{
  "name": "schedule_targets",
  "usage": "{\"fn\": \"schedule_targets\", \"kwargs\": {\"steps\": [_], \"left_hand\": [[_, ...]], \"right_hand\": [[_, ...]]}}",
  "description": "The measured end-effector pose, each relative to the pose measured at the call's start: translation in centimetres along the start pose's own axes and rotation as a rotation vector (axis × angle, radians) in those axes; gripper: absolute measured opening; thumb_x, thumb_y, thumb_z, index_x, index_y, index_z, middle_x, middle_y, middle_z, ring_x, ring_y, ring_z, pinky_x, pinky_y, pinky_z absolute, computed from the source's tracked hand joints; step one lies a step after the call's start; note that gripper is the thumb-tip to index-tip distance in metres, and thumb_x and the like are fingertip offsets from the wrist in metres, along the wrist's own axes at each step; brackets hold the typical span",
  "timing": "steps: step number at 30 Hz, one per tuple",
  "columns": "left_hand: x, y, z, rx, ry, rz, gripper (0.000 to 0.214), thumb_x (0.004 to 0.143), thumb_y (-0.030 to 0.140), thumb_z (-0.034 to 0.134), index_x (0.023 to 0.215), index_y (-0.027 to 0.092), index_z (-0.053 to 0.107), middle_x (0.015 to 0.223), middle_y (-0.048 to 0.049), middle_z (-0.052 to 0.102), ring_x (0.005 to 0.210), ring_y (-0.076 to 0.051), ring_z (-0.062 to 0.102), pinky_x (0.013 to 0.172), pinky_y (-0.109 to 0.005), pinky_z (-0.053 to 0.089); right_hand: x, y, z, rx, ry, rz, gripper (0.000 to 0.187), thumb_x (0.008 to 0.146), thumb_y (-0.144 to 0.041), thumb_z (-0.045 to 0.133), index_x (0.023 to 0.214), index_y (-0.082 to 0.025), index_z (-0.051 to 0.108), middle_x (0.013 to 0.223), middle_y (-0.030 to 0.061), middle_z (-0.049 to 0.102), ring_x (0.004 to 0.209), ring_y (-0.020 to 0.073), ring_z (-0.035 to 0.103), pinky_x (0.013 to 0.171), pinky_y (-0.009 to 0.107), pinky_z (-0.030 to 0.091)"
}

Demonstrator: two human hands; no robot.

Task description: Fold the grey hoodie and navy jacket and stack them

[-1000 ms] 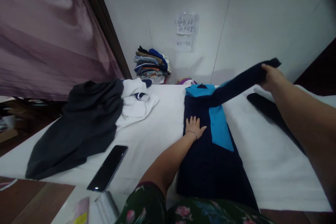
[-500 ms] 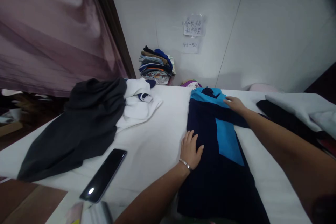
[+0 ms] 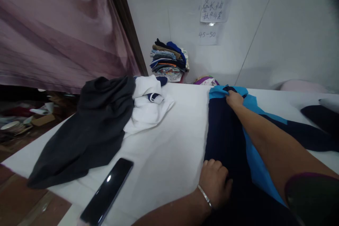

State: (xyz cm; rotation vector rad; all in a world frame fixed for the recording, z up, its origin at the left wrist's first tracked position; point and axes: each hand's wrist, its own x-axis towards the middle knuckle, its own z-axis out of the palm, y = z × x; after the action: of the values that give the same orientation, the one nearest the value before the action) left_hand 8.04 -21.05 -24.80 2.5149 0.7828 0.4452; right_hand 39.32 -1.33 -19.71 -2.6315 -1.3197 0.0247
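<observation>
A navy garment with bright blue panels (image 3: 225, 137) lies lengthwise on a white padded table (image 3: 169, 148), with its blue-trimmed collar at the far end. My right hand (image 3: 234, 99) is bunched on the fabric at the collar. My left hand (image 3: 214, 183) is curled into the navy cloth at the near left edge. A dark sleeve (image 3: 304, 136) stretches out to the right, partly beneath my right forearm. My forearm and a floral cuff (image 3: 309, 197) hide part of the blue panel.
A black smartphone (image 3: 107, 190) lies near the table's front edge. Left of it sit a dark grey garment (image 3: 90, 134) and a white garment (image 3: 148, 106). A stack of folded clothes (image 3: 168, 61) stands behind the table, beneath paper notes (image 3: 214, 9) on the wall.
My right hand has moved toward the collar, and the sleeve now lies flat to the right. My left hand has moved closer and curled into the cloth.
</observation>
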Motion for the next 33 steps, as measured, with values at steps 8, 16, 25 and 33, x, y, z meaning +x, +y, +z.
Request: {"fn": "schedule_targets", "kwargs": {"steps": [8,16,25,33], "left_hand": [[-0.2,0.1,0.2,-0.026,0.002,-0.002,0.013,0.08,0.034,0.06,0.079,0.023,0.053,0.086,-0.0042,0.059,0.084,-0.023,0.051,0.07,-0.043,0.039],[-0.2,0.2,0.1,-0.02,0.014,-0.01,0.013,0.081,0.034,0.059,0.078,0.022,0.053,0.085,-0.0029,0.058,0.083,-0.02,0.049,0.071,-0.041,0.038],[-0.2,0.2,0.3,0.036,-0.031,-0.007,0.011,0.083,0.032,0.057,0.082,0.022,0.054,0.09,-0.0027,0.059,0.087,-0.02,0.049,0.076,-0.038,0.036],[0.0,0.1,0.0,0.043,-0.055,0.005,0.01,0.083,0.032,0.057,0.083,0.021,0.055,0.091,-0.003,0.059,0.089,-0.02,0.049,0.076,-0.037,0.035]], "right_hand": [[0.0,1.5,2.1,-0.004,-0.05,0.001,0.039,0.09,-0.041,0.046,0.114,-0.014,0.06,0.11,0.021,0.064,0.106,0.033,0.059,0.084,0.044,0.045],[-3.3,-2.3,0.6,0.089,0.129,-0.613,0.061,0.091,-0.044,0.042,0.144,-0.017,0.034,0.155,0.0103,0.026,0.143,0.0299,0.016,0.114,0.049,0.019],[-4.4,-4.2,4.5,-0.063,-0.315,-0.461,0.074,0.091,-0.061,0.027,0.149,-0.013,0.026,0.158,0.014,0.012,0.145,0.0277,0.011,0.114,0.049,0.015],[-14.7,-2.6,4.0,0.01,-0.092,-0.652,0.065,0.091,-0.061,0.03,0.141,-0.02,0.044,0.15,0.0127,0.036,0.142,0.0303,0.023,0.114,0.054,0.012]]}}
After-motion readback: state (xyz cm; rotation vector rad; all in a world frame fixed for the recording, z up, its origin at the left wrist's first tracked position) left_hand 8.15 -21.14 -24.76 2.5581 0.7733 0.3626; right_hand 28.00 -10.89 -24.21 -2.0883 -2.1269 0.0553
